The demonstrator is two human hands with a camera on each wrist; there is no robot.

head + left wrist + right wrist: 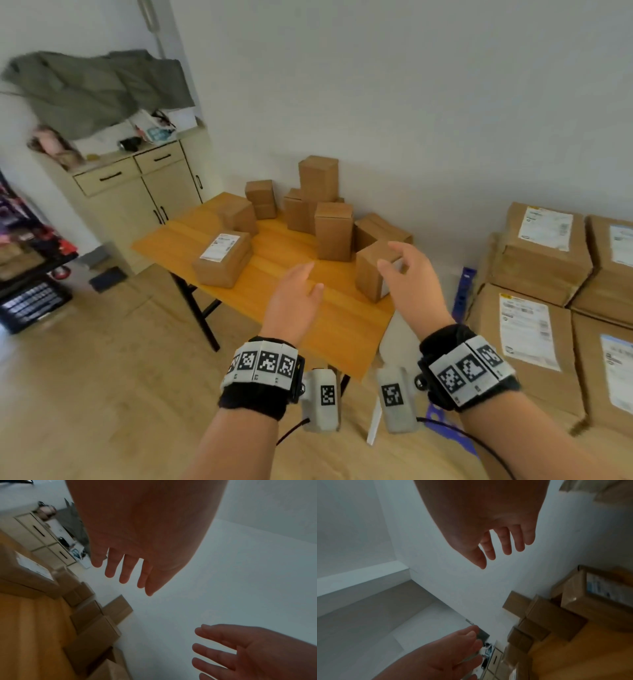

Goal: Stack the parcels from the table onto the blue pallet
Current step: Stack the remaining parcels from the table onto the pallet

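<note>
Several brown cardboard parcels stand on the orange wooden table (342,325): a flat labelled parcel (222,257) at the front left, a tall one (334,229) in the middle, a small cube-like parcel (368,274) near the right edge. My left hand (308,281) hovers open over the table, left of that small parcel. My right hand (397,260) is open just above it, fingers spread, holding nothing. Both wrist views show empty spread fingers (125,574) (506,547) in the air. The blue pallet (463,291) shows to the right under large labelled parcels (544,253).
A cream cabinet (137,192) with a grey cloth (96,89) on top stands behind the table's left end. A dark rack (30,274) is at the far left. The white wall runs close behind the table. Wooden floor (102,394) lies in front.
</note>
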